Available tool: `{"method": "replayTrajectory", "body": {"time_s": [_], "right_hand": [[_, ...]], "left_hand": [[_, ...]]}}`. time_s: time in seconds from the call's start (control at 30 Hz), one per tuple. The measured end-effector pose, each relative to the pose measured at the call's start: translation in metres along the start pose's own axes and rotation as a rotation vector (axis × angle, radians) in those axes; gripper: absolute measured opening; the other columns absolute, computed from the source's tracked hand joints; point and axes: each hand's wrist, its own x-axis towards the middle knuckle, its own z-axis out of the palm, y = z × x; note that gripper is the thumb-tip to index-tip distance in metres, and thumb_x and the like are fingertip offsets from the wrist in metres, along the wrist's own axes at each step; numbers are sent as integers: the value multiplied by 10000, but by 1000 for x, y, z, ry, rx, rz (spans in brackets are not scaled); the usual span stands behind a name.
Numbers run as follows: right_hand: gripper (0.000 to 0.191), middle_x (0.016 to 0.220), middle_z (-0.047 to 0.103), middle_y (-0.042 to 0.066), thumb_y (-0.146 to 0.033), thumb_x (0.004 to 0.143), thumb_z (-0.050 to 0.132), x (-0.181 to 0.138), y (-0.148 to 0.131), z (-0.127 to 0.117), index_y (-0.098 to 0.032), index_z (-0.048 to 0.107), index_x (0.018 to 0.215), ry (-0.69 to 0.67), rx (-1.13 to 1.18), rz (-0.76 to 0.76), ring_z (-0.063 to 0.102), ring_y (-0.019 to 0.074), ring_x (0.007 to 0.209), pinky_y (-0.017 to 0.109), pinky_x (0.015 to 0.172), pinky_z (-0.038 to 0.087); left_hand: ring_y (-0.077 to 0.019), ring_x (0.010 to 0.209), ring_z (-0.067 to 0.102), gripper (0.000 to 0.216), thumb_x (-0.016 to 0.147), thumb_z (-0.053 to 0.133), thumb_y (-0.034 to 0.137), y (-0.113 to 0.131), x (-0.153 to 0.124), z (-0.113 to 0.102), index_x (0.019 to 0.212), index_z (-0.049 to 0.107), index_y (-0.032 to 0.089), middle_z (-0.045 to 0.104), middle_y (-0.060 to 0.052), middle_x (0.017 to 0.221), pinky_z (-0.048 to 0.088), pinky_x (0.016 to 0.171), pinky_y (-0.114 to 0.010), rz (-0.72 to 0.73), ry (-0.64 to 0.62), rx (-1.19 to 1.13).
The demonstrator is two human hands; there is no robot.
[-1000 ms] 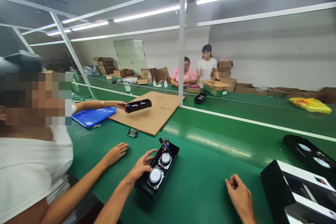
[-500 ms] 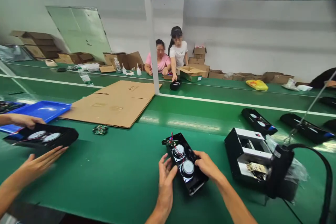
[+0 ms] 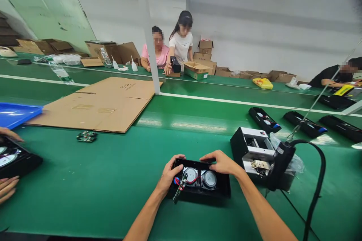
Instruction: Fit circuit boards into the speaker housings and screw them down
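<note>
A black speaker housing (image 3: 223, 187) lies lengthwise in front of me with its open side up. Two round silver speakers sit inside it, joined by red wires. A small circuit board (image 3: 180, 189) on wires leans over its front left edge. My left hand (image 3: 169, 175) is closed around the left end, thumb inside the rim. At the far long edge, right of the middle, my right hand (image 3: 222, 162) grips the rim with thumb and fingers.
A screw-feeder machine (image 3: 240, 147) and a hanging black electric screwdriver (image 3: 281, 163) stand to the right. More black housings (image 3: 264, 120) lie behind. Left are a circuit board bundle (image 3: 86, 136), flat cardboard (image 3: 113, 98), a blue tray (image 3: 21, 115) and a co-worker's hands (image 3: 8, 188) on another housing.
The housing has turned from slanting to lying crosswise, and both hands have shifted with it. The view has swung right. Across the bench, a person has lifted a black object.
</note>
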Motion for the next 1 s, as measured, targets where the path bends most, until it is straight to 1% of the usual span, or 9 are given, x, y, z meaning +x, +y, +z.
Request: {"method": "replayTrajectory", "body": {"time_s": [0.1, 0.2, 0.27, 0.37, 0.5, 0.63, 0.77, 0.87, 1.0], "right_hand": [[409, 1303, 779, 83, -195, 857, 609, -30, -9, 11, -227, 776, 1230, 338, -35, -84, 705, 279, 1219, 462, 1122, 504], [164, 1048, 792, 59, -205, 948, 631, -59, -27, 47, -253, 746, 1056, 604, -73, -316, 726, 228, 1005, 400, 930, 589], [244, 1085, 767, 59, -140, 904, 676, -68, -41, 85, -269, 717, 1108, 578, -160, -398, 700, 247, 1045, 433, 951, 594], [587, 1255, 711, 109, -41, 727, 752, -62, -53, 142, -254, 661, 1267, 575, -330, -323, 674, 329, 1137, 548, 997, 596], [561, 1220, 754, 96, 9, 836, 576, -44, -51, 177, -257, 641, 1326, 737, -250, -318, 721, 282, 1105, 494, 980, 625], [336, 1073, 821, 95, -262, 998, 610, -42, -42, 151, -213, 697, 1319, 799, 231, -112, 792, 236, 975, 362, 893, 656], [389, 1001, 837, 108, -520, 870, 789, -48, -29, 96, -186, 820, 1067, 742, 618, 82, 797, 273, 939, 381, 876, 659], [495, 1026, 840, 112, -591, 763, 860, -51, -19, 67, -189, 847, 1051, 705, 635, 105, 788, 297, 965, 429, 919, 649], [391, 1102, 824, 83, -530, 872, 789, -57, -17, 57, -224, 849, 1107, 574, 529, 50, 758, 263, 1028, 395, 974, 613]], "left_hand": [[-249, 1009, 666, 503, 707, 883, 536, -6, 0, 2, 1070, 753, 212, 725, -58, 1131, 527, 875, -324, -9, 38, 9], [-237, 987, 651, 474, 732, 866, 546, -7, -2, 4, 1049, 741, 216, 711, -46, 1101, 528, 862, -313, -5, 58, 3], [-235, 965, 642, 468, 733, 864, 556, -6, -4, 7, 1024, 733, 213, 702, -43, 1065, 531, 848, -314, -3, 68, 2], [-228, 955, 628, 464, 743, 859, 566, -6, -6, 11, 1013, 727, 212, 695, -40, 1054, 522, 843, -304, -1, 81, 7], [-244, 1019, 615, 492, 770, 830, 609, -8, -10, 13, 1042, 726, 212, 700, -53, 1099, 499, 888, -306, 19, 96, 68], [-273, 1077, 617, 507, 801, 793, 638, -10, -14, 12, 1070, 725, 214, 702, -69, 1138, 498, 924, -325, 66, 93, 147], [-266, 1066, 628, 457, 852, 762, 629, -14, -20, 15, 1065, 716, 228, 700, -62, 1126, 492, 961, -334, 118, 97, 142], [-266, 1093, 625, 393, 910, 724, 602, -18, -24, 18, 1064, 714, 241, 700, -59, 1123, 474, 1008, -338, 178, 90, 188], [-274, 1162, 626, 323, 989, 649, 551, -18, -28, 18, 1093, 723, 254, 700, -69, 1156, 456, 1084, -359, 271, 48, 279]]}}
